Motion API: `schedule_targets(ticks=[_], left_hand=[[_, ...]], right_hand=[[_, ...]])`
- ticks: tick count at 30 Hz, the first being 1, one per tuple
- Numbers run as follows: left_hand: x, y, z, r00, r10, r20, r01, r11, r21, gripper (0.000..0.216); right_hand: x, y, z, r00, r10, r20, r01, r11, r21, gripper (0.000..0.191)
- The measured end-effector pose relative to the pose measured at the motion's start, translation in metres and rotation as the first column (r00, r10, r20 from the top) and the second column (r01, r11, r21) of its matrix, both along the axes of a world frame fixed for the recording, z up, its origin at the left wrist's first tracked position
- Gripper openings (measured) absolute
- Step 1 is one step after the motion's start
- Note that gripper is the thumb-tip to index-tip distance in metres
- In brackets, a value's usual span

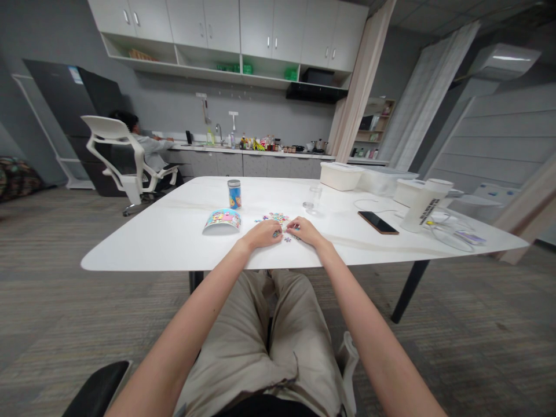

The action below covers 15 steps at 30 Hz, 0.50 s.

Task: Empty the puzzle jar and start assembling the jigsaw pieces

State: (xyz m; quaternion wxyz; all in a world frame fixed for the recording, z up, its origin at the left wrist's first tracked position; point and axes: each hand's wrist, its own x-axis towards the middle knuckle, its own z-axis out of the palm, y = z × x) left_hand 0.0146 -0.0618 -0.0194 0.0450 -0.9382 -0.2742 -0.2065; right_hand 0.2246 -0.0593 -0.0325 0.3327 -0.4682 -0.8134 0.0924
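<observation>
Small multicoloured jigsaw puzzle pieces [278, 218] lie in a loose heap on the white table, just beyond and between my hands. One loose piece [287, 239] sits nearer the table's front edge. My left hand [262, 233] rests at the heap's left side with its fingers curled; what is under them is hidden. From the right, my right hand [304, 231] pinches a tiny piece close to the left fingertips. Left of the heap stand a curled cartoon picture sheet [222, 221] and a blue cartoon jar [234, 195] with a grey lid.
A clear container [315, 197] and a round lid [308, 205] stand behind my right hand. Farther right are a phone [377, 222], a pale bottle [423, 207], cables and white boxes [341, 176]. A person [150, 152] sits at the back counter, left.
</observation>
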Motion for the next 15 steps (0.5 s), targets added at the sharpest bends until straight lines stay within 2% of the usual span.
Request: schedule_targets(ticks=[15], left_hand=[[0.0007,-0.0009,0.0014,1.0,0.009,0.0,-0.009,1.0,-0.01,0.014]], right_hand=[[0.0006,0.0026,-0.0034,1.0,-0.023,-0.004,0.023,1.0,-0.02,0.014]])
